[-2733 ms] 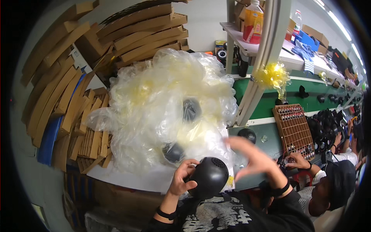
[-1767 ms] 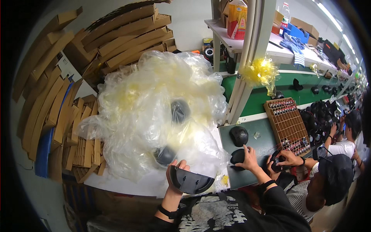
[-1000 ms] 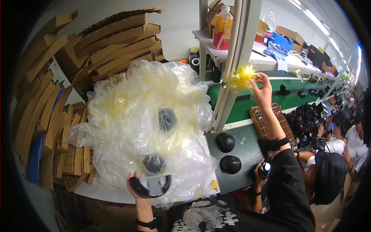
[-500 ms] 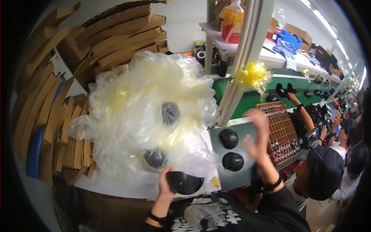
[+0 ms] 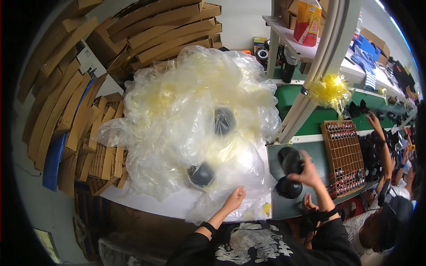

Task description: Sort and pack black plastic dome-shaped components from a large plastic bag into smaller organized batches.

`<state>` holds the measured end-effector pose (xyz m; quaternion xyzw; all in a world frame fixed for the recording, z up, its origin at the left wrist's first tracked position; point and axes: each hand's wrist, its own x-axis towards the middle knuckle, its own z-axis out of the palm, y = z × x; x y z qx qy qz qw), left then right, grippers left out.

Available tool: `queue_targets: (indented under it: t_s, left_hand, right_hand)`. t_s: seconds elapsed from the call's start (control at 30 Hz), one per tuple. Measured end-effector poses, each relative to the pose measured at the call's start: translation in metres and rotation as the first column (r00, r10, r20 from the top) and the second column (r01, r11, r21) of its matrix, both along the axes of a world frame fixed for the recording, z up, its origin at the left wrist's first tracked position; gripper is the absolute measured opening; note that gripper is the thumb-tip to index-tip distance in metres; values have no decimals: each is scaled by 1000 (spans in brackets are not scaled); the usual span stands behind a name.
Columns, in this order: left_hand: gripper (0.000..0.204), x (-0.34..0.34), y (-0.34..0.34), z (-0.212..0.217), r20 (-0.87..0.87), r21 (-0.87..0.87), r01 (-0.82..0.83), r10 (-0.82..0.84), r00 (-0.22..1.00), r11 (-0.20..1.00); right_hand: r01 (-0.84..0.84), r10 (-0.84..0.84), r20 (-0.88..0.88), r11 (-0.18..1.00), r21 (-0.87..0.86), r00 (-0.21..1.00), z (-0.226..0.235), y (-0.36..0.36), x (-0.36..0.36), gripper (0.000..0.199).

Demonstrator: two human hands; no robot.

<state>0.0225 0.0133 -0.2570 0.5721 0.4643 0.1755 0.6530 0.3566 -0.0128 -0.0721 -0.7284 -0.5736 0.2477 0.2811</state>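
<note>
You are standing at a packing station on a factory assembly line. To your left, flat brown cardboard sheets are stacked high against the wall. A big heap of clear crumpled plastic bags covers the white bench in front of you. On your right a long green worktop runs off into the distance (other workers' arms reach over it), with a brown gridded wooden tray of small parts and a metal shelf of supplies above.
</note>
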Motion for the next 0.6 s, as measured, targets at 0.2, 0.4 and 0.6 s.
queue_targets:
  t_s: [0.2, 0.4, 0.6]
  left_hand:
    - [46, 33, 36, 31, -307, 751, 264, -34, 951, 605]
    - [35, 40, 22, 27, -354, 182, 599, -517, 780, 780]
    - [33, 36, 12, 11, -306, 150, 495, -436, 846, 856]
  right_hand:
    - [587, -514, -541, 808, -47, 665, -66, 59, 141, 99]
    - [650, -455, -788, 754, -93, 415, -110, 147, 206, 42]
    - [750, -461, -867, 638, -175, 190, -227, 198, 305, 40]
